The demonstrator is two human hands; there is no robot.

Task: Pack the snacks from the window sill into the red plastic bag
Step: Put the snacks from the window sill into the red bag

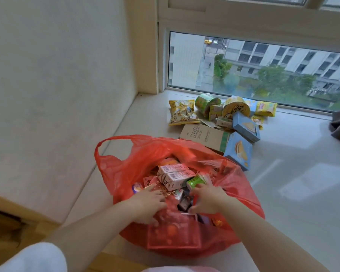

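While both your hands are down inside the red plastic bag [126,169], the main risk is the bag itself: its film is thin, it is already crowded with small cartons, and the sharp corners of the pink-and-white cartons [175,176] could, I judge, poke through or split the side if you press them down hard. The bag's mouth is held open by nothing but its own slack, so the near-side wall could fold in over the load once you let go, and the loose handle loop [114,140] at the bag's far left could slip under whatever you drop in next. Your left hand [147,204] lies palm down over the packets at the near left of the bag's opening, fingers spread flat; whether it pinches anything I cannot tell. Your right hand [206,199] sits at the near right of the opening, fingers curled around a small green carton [196,181], thumb low toward the dark packets beneath. Both forearms reach in from the bag's near side. Much remains to pack: beyond the bag, toward the window, the pile on the window sill [283,173] holds a yellow packet [182,112], green and yellow tubs, a long tan box [204,137] and two blue boxes [238,151], the nearer box touching the bag's far edge, where a tug could topple it.
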